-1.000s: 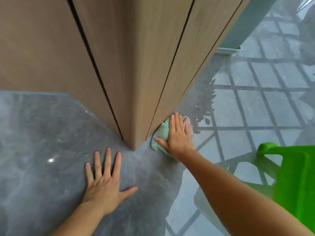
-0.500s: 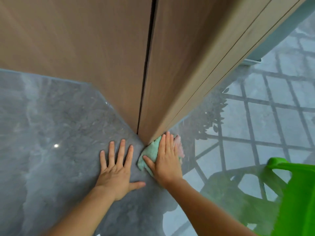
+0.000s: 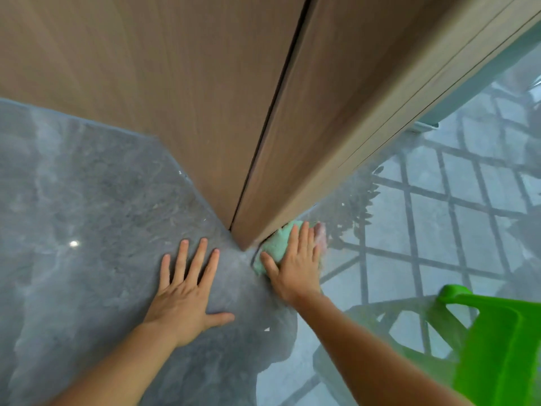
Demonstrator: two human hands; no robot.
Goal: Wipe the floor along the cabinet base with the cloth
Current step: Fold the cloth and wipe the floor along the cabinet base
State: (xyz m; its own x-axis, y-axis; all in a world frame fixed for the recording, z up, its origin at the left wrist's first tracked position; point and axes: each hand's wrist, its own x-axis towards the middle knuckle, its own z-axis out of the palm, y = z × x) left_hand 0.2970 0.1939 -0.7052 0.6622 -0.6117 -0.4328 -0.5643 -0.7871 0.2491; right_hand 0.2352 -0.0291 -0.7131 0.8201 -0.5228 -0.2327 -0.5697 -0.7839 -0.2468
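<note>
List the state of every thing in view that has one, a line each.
cloth: bunched, flat on the floor against the cabinet base, pressed under the right hand
right hand: open, palm down on the cloth
left hand: open, fingers spread, flat on the bare floor
cabinet doors: shut
floor: glossy, reflecting
green plastic chair: standing at right, untouched

The cabinet (image 3: pixel 205 98) is filling the upper frame, its corner meeting the floor (image 3: pixel 73 200) at centre. The left hand (image 3: pixel 183 300) is lying flat on the floor left of the corner; the right hand (image 3: pixel 295 265) is lying on the cloth (image 3: pixel 275 246) against the base. A chair (image 3: pixel 503 347) is standing at lower right.
</note>
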